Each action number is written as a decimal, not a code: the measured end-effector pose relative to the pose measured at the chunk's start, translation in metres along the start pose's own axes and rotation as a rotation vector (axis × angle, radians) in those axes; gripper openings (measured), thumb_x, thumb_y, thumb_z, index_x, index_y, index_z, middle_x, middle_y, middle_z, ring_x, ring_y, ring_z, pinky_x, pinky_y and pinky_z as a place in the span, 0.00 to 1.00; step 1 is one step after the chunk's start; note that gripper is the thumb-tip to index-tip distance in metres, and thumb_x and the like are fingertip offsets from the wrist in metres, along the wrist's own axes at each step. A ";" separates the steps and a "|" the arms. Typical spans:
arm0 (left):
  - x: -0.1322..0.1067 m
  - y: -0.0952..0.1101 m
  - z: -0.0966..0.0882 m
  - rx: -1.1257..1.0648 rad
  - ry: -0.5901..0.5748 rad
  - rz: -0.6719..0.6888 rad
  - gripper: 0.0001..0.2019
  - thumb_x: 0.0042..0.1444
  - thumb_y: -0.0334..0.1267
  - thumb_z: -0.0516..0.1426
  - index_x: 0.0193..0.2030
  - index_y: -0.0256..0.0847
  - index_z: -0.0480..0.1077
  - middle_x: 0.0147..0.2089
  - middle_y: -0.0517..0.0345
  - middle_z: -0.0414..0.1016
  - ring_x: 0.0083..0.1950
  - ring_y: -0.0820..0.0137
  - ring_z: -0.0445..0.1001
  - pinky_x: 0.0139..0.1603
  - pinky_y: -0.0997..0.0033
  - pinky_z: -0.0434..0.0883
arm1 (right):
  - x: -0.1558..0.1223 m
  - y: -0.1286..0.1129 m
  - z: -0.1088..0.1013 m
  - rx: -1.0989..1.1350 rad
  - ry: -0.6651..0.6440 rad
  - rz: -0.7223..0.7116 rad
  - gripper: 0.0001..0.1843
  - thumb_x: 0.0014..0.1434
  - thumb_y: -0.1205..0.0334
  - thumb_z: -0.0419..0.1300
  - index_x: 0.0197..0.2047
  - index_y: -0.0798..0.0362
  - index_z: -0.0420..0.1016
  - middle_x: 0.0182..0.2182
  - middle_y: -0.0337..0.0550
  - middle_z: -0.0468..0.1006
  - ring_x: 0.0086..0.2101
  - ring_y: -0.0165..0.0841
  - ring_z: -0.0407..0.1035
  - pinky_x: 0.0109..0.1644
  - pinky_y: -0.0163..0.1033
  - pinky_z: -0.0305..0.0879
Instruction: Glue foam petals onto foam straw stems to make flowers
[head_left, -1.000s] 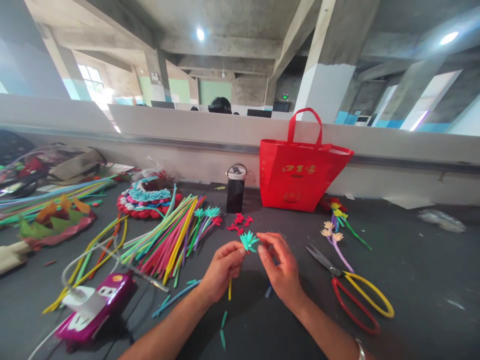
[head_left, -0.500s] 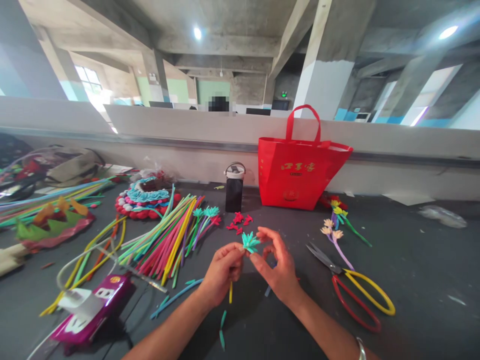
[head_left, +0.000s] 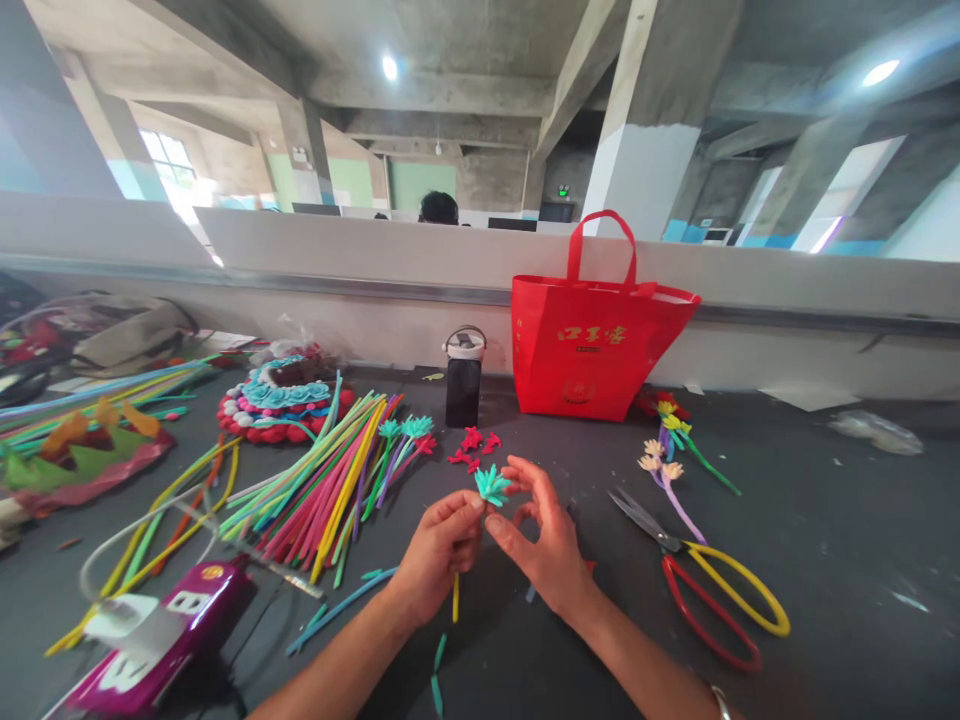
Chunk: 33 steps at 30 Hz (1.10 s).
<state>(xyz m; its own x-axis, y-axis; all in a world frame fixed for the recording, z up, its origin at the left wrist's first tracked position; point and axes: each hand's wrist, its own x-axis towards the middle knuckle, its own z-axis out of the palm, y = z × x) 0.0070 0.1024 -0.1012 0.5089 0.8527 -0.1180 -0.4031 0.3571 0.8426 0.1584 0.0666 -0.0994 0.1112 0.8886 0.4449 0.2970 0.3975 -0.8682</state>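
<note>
Left grip [head_left: 439, 548] pinches a teal flower [head_left: 492, 486].

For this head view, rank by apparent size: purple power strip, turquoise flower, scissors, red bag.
1. red bag
2. scissors and purple power strip: their spans look alike, so I leave them unranked
3. turquoise flower, clearly smallest
</note>
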 end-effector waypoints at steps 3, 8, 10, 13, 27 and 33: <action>0.002 0.002 -0.003 -0.041 -0.009 0.001 0.11 0.55 0.42 0.61 0.33 0.36 0.68 0.20 0.72 0.44 0.19 0.83 0.39 0.19 0.78 0.39 | 0.002 0.003 -0.001 0.046 0.034 0.031 0.27 0.58 0.54 0.61 0.60 0.44 0.60 0.54 0.47 0.68 0.47 0.37 0.69 0.39 0.39 0.70; 0.003 0.008 -0.004 -0.112 -0.007 -0.001 0.08 0.55 0.38 0.60 0.36 0.35 0.70 0.21 0.71 0.45 0.18 0.84 0.42 0.19 0.79 0.41 | 0.005 0.009 -0.003 0.030 0.085 0.077 0.23 0.60 0.55 0.59 0.58 0.46 0.62 0.50 0.47 0.69 0.44 0.35 0.69 0.37 0.37 0.69; 0.003 0.008 -0.004 -0.123 0.002 0.002 0.08 0.56 0.38 0.60 0.36 0.35 0.70 0.21 0.71 0.48 0.18 0.84 0.44 0.19 0.79 0.41 | 0.005 0.011 -0.003 0.038 0.076 0.088 0.23 0.60 0.55 0.59 0.57 0.46 0.62 0.49 0.47 0.69 0.43 0.35 0.69 0.36 0.36 0.69; 0.004 0.008 -0.004 -0.117 0.020 -0.003 0.07 0.58 0.39 0.59 0.37 0.36 0.70 0.22 0.68 0.58 0.17 0.84 0.47 0.18 0.79 0.43 | 0.004 0.012 -0.003 0.036 0.059 0.078 0.23 0.61 0.55 0.58 0.58 0.46 0.61 0.50 0.47 0.69 0.43 0.35 0.69 0.38 0.36 0.69; -0.002 0.011 0.010 -0.061 0.016 0.000 0.12 0.55 0.44 0.61 0.39 0.39 0.67 0.23 0.66 0.66 0.15 0.84 0.47 0.17 0.79 0.44 | 0.013 -0.009 -0.016 0.032 0.091 0.107 0.17 0.61 0.51 0.58 0.49 0.52 0.72 0.42 0.48 0.76 0.42 0.38 0.71 0.38 0.38 0.68; -0.032 0.032 0.046 0.043 -0.023 0.095 0.13 0.54 0.45 0.61 0.35 0.37 0.67 0.23 0.66 0.65 0.17 0.84 0.49 0.18 0.79 0.44 | -0.007 -0.051 -0.013 0.276 -0.069 0.322 0.18 0.58 0.47 0.60 0.41 0.53 0.78 0.34 0.42 0.78 0.35 0.35 0.69 0.34 0.35 0.63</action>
<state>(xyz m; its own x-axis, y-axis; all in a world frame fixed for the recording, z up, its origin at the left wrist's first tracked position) 0.0130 0.0689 -0.0463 0.4872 0.8729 -0.0247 -0.4176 0.2578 0.8713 0.1550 0.0369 -0.0553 0.0907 0.9868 0.1345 -0.0083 0.1358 -0.9907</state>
